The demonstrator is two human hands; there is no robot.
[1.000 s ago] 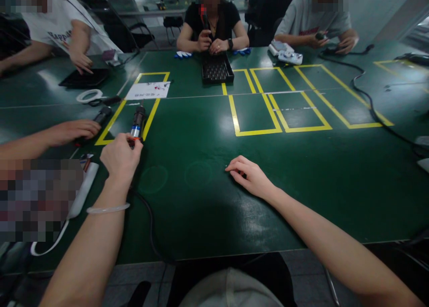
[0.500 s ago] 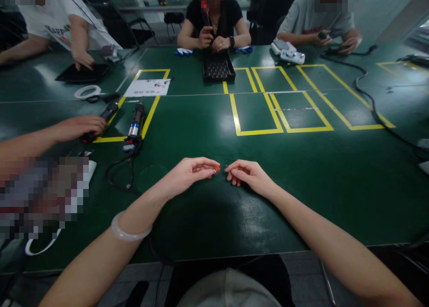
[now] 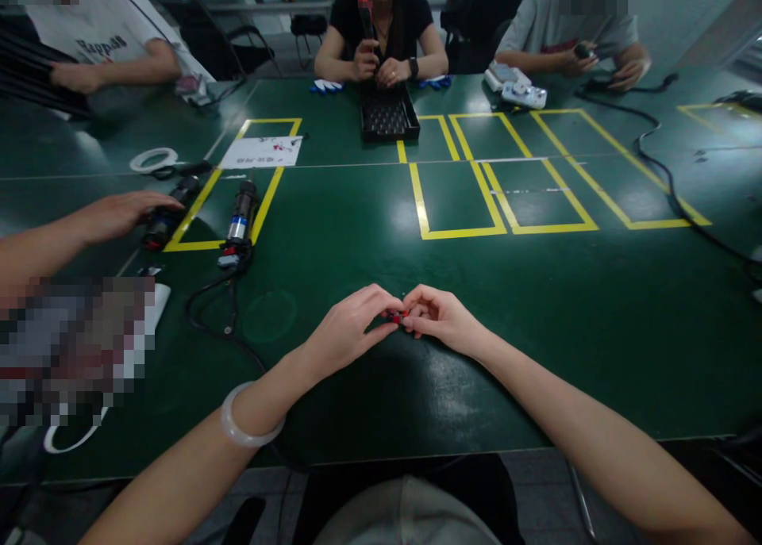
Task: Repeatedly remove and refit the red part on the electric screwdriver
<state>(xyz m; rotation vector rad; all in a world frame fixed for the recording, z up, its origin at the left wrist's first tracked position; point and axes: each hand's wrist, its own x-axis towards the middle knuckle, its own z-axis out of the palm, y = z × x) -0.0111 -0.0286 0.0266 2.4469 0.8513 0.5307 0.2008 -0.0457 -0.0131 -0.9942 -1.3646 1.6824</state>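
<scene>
Above green tabletop [image 3: 595, 323]: left hand [image 3: 351, 323] and right hand [image 3: 446, 319] meet at fingertips.
Small red-orange part [image 3: 396, 319]: between both hands, mostly hidden.
Left hand: pinches this part.
Right hand: fingers curled against it; whether they grip, I cannot tell.
Electric screwdriver [image 3: 240, 220]: lies farther left, partly within yellow tape outline [image 3: 269, 202].

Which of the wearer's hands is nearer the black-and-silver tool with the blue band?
Left. The left hand is to the right of the tool and closer to the camera; the right hand is farther right, past the left. Neither touches the tool.
</scene>
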